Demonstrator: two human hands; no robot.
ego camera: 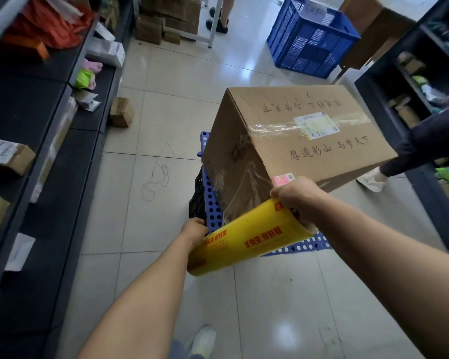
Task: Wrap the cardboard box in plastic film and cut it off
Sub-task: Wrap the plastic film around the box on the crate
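Centrally, a large brown cardboard box (290,141) with handwritten black characters, a taped top seam and a white shipping label (316,124) sits tilted on a blue perforated plastic stand (213,203). Clear plastic film (244,187) clings, wrinkled, to the box's near end face and runs down to a yellow roll of plastic film (252,237) with red print, held slantwise just in front of the box's lower near corner. The right hand (298,195) grips the roll's upper right end, fingers curled over it, just beside the box edge. The left hand (193,230) holds the lower left end, thumb on the roll's top; its fingers are hidden behind the roll.

A black mesh object (197,200) shows beside the stand's left edge. Pale floor tiles (166,125) carry a small cardboard carton (121,111) and a loose tangle of string (156,174). Dark shelving (36,125) with parcels lines the left side; further dark shelves (410,81) stand at right. A blue plastic crate (311,40) rests at the far end. Another person's dark-trousered leg (425,143) enters from the right.
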